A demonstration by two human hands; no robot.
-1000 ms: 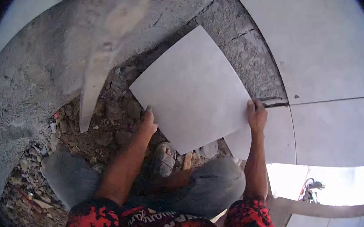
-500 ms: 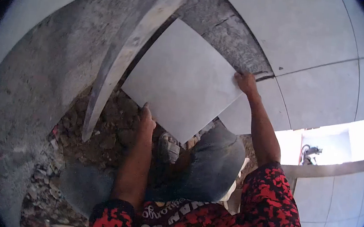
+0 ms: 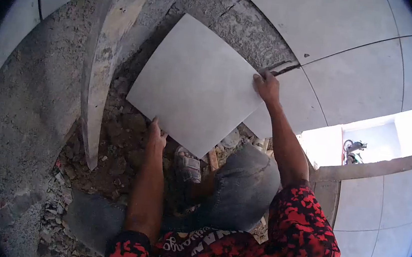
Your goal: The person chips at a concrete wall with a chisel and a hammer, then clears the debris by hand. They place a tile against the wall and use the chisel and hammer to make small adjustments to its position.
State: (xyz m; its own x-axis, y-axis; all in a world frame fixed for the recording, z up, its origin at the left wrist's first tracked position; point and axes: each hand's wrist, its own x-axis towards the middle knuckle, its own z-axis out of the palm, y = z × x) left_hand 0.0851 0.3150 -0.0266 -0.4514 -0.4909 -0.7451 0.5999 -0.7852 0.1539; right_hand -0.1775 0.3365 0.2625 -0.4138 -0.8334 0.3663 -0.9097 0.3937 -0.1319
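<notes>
A large pale grey square tile [image 3: 198,85] is held between my two hands, tilted over rough ground. My left hand [image 3: 155,136] grips its near left edge, thumb on the upper face and the other fingers partly hidden beneath. At its right corner, my right hand [image 3: 267,86] is closed on the edge, close to the gap beside the laid tiles. A rough grey cement bed [image 3: 249,30] shows past the far edge of the tile. To the left of it stands a long, cement-smeared straight board [image 3: 103,62].
Laid floor tiles [image 3: 355,69] spread at the upper right. Broken rubble [image 3: 120,154] lies below the tile, around a sandalled foot [image 3: 189,166]. Bare cement [image 3: 28,95] curves along the left. A motorcycle [image 3: 353,150] is visible through an opening at right.
The tile has shifted slightly left and its angle has changed, with both hands still on it. The long board appears farther left and apart from the tile; the view has shifted too.
</notes>
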